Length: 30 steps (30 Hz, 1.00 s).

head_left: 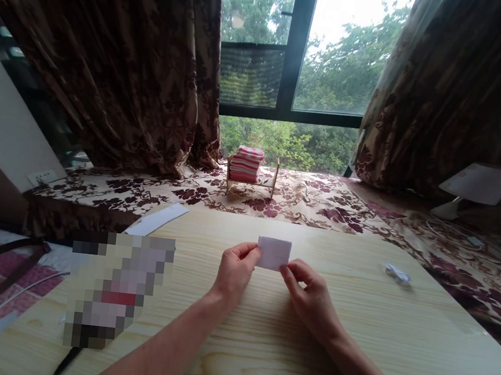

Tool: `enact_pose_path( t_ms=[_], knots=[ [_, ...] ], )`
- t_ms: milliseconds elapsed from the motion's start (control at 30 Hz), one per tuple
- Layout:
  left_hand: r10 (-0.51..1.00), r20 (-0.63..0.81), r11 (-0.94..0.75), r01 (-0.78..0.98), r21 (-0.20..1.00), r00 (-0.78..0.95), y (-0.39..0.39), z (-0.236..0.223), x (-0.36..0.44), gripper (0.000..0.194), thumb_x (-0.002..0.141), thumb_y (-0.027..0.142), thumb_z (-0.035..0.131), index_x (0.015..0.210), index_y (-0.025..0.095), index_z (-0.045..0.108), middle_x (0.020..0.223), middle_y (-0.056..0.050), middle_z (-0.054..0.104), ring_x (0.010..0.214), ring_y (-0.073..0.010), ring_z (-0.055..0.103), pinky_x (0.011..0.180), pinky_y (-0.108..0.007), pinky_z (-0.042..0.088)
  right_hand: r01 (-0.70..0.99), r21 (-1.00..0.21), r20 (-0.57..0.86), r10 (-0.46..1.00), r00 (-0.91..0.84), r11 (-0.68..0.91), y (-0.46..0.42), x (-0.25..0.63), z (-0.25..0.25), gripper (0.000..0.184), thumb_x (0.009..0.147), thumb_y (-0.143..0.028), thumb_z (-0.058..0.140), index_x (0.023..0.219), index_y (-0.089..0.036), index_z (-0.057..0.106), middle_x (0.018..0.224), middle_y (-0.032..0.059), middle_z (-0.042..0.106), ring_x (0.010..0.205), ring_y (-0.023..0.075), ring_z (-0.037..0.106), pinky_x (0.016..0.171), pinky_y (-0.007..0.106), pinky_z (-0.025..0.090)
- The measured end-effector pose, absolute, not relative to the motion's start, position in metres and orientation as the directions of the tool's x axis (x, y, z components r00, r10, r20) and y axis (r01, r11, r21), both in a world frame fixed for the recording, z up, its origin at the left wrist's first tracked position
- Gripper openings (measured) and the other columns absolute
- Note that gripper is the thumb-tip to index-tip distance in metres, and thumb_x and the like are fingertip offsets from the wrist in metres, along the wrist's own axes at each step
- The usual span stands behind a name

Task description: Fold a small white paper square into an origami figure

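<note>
A small white rectangle of paper [274,254] is held up between my two hands, above the wooden table. My left hand [236,269] pinches its left edge between thumb and fingers. At the lower right corner, the thumb and fingertips of my right hand [307,286] close on the same paper. Its near face looks blank. Whether it is folded or in layers, I cannot tell.
On the pale wooden table [333,339] lie a white paper strip [157,219] at the back left, a crumpled white piece [398,273] at right and a blurred-out object [118,293] at left. Beyond are a small rack with folded striped cloths [247,164] and a lamp [479,183].
</note>
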<state>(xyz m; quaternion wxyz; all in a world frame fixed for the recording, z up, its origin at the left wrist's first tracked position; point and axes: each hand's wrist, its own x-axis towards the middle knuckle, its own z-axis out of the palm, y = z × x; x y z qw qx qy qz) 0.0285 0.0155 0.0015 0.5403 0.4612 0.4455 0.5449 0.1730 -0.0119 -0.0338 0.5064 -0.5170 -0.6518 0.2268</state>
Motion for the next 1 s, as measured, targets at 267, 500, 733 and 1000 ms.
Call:
enact_pose_path(
  t_ms=[267,500,733,1000],
  knots=[
    [0.998,-0.027,0.034,-0.117,0.993,0.065,0.017,0.0,0.027,0.022,0.07,0.027,0.061,0.08,0.01,0.071,0.038,0.008,0.039,0.04,-0.0056,0.03,0.041,-0.018,0.025,0.483,-0.821,0.371,0.928,0.046,0.305,-0.009,0.176,-0.037,0.025,0.085,-0.032,0.048,0.067,-0.017,0.056,0.062,-0.0009,0.048,0.056,0.0126,0.043,0.053,0.024,0.034],
    [0.98,-0.105,0.112,-0.033,0.993,0.17,0.013,0.005,0.028,0.033,0.074,0.043,0.059,0.081,0.012,0.066,0.043,0.003,0.05,0.039,-0.0103,0.05,0.041,-0.02,0.038,0.528,-0.785,0.406,0.913,0.041,0.325,-0.007,0.181,-0.04,0.022,0.086,-0.03,0.048,0.069,-0.018,0.057,0.066,0.0006,0.051,0.06,0.0138,0.046,0.057,0.025,0.037],
    [0.975,-0.116,0.137,-0.104,0.985,0.19,0.015,0.007,0.026,0.044,0.076,0.055,0.054,0.087,0.014,0.065,0.088,-0.006,0.065,0.047,-0.0123,0.062,0.045,-0.024,0.047,0.74,-0.547,0.581,0.814,-0.002,0.392,-0.008,0.19,-0.033,0.019,0.087,-0.026,0.046,0.075,-0.019,0.059,0.076,0.0037,0.058,0.072,0.0168,0.053,0.066,0.027,0.041],
    [0.95,-0.081,0.159,-0.245,0.956,0.3,0.01,0.0,0.032,0.044,0.076,0.051,0.059,0.088,0.01,0.068,0.085,-0.011,0.069,0.07,-0.017,0.064,0.065,-0.028,0.051,0.792,-0.46,0.597,0.8,-0.059,0.401,-0.008,0.193,-0.031,0.02,0.088,-0.025,0.044,0.08,-0.021,0.063,0.078,0.0055,0.061,0.075,0.0185,0.054,0.068,0.028,0.043]
  ],
)
